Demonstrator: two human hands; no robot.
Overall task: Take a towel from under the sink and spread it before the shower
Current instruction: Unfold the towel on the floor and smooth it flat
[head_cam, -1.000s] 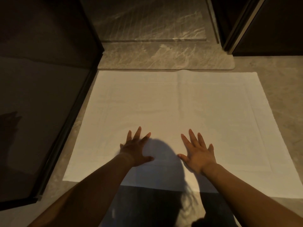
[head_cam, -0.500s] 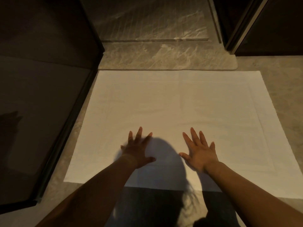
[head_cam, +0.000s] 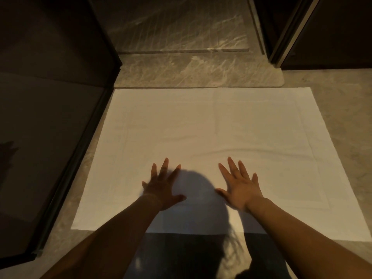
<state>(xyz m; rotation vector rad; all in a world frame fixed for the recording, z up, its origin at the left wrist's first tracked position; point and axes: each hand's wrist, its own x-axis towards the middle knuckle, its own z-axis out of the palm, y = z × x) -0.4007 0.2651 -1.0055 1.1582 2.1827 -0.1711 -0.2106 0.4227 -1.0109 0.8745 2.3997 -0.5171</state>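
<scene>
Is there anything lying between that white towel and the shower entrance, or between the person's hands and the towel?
Nothing visible. The white towel lies flat on the floor, its far edge right up against the marble threshold of the shower, with no object between. The left hand and right hand are spread open, apparently flat on the towel.
</scene>
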